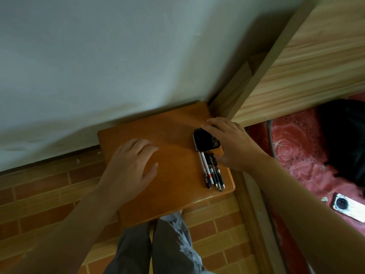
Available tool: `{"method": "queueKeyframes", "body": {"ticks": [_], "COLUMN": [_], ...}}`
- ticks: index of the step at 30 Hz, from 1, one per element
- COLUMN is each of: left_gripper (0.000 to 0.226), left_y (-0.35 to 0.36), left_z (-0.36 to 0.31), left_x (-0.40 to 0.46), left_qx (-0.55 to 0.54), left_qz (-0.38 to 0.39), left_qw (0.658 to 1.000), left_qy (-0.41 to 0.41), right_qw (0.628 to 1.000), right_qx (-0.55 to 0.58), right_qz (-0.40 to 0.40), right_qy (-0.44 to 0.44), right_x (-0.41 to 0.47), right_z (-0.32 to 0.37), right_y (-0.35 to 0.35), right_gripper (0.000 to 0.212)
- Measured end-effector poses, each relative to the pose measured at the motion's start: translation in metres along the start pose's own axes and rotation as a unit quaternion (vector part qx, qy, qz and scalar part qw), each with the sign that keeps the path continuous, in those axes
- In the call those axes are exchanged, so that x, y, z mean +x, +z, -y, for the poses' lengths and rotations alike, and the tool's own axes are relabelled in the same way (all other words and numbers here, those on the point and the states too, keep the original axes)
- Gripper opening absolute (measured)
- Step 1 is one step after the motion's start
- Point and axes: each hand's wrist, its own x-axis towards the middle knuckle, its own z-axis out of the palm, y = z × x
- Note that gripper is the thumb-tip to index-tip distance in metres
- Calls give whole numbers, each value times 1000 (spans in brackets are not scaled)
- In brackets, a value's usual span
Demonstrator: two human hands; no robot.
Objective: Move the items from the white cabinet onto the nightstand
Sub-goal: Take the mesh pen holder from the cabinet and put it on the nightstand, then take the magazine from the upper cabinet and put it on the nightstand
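Observation:
An orange-brown wooden nightstand [173, 186] stands against the wall below me. Near its right edge lies a small black device [204, 142], and my right hand [233, 145] curls around its far and right sides. Several pens [212, 171] lie side by side just in front of the device, tips toward me. My left hand [131, 167] hovers over or rests flat on the left part of the top, fingers loosely apart, holding nothing. The white cabinet is not in view.
A wooden bed headboard [308, 72] rises at the right, with a red floral bedspread [296, 151] below it. A phone [347, 206] and a dark cloth [345, 139] lie on the bed. The floor [39, 204] is brick-patterned tile. My legs [158, 246] stand before the nightstand.

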Motion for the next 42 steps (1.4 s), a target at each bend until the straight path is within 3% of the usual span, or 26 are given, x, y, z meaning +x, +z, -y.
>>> {"method": "queueKeyframes", "body": {"ticks": [14,24,32,42], "left_gripper": [44,49,49,51], "left_y": [-85,-126,-146,-165], "left_z": [-29,-33,-38,-38], "left_x": [-96,-277,-491,-744], "left_qx": [16,32,48,71], "left_qz": [-63,-147,-250,-360], "left_qw": [996,977,929,823], "left_qy": [-63,-153,-268,-433], "right_qw": [999,995,980,927], "right_qx": [-31,-70,-91,-107], "right_qz": [-14,-28,-53,-67], "right_qy": [0,-64,-170,-354], "right_x": [-70,-135,-210,-255], "right_z": [63,209,374,615], "right_y": [-92,-127,-147,-150], "right_gripper": [91,89,80,70]}}
